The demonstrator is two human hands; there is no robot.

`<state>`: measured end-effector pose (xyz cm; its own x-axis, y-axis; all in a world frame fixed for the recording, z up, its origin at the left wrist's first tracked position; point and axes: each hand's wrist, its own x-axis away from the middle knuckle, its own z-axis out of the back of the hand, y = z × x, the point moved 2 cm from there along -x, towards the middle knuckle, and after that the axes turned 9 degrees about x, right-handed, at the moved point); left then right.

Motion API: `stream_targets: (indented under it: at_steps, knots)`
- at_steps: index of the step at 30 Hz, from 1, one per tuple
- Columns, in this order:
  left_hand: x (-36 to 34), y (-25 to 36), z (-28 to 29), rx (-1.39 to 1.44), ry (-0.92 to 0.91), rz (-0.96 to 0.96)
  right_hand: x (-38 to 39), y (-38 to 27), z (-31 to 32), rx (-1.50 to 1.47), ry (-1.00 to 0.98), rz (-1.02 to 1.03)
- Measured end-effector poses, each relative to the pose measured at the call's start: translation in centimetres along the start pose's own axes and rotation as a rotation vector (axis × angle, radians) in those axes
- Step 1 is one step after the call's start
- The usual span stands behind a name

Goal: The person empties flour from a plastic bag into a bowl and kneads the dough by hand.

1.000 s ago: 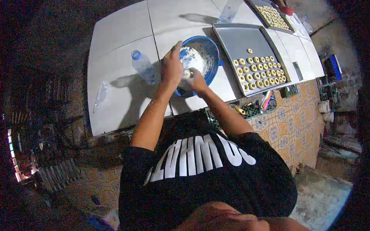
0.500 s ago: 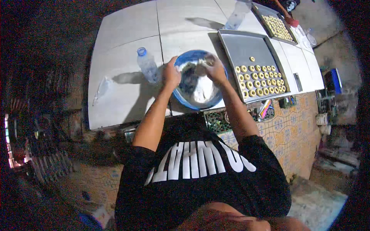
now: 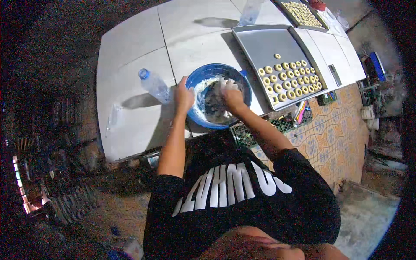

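Note:
A round blue basin (image 3: 203, 121) stands near the table's front edge, with white powder like flour (image 3: 199, 97) clinging to its inner wall. My left hand (image 3: 184, 96) grips the basin's left rim, thumb on the inner side. Inside the basin, toward its right, is my right hand (image 3: 232, 94), its fingers whitened with powder and curled. Whatever those fingers close around is hidden and slightly blurred. Dark shadow covers much of the basin's middle, so its contents there are hard to make out.
Right of the basin, a metal tray (image 3: 262, 41) holds rows of small ring-shaped dough pieces (image 3: 291, 93). An uncapped-looking clear bottle (image 3: 154, 86) and a crumpled plastic bag (image 3: 114, 118) lie left. Another bottle (image 3: 250, 13) and filled tray (image 3: 302, 14) sit farther back on the white table (image 3: 130, 43).
My right hand has moved from the basin's upper right rim area down into it, and the white powder is more spread out. My left hand stays on the rim. The whole view has shifted slightly.

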<state>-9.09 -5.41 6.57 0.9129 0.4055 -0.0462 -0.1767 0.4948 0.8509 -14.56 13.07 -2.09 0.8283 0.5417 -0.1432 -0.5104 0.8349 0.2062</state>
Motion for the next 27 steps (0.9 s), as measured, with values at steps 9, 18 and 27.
stream_targets:
  at_steps: [9, 18, 27]
  knots:
    - [-0.7, -2.1, 0.0, -0.119, 0.016, -0.074, -4.0, -4.9, 1.5, -0.51, 0.085, -0.022]
    - [-0.4, -3.6, -0.6, 0.118, 0.027, -0.092, -3.1, -5.7, 3.7, -0.74, -0.116, 0.231]
    - [0.7, -1.3, -0.6, -0.151, 0.026, 0.041, 2.9, -2.9, 6.1, -0.567, -0.203, 0.664]
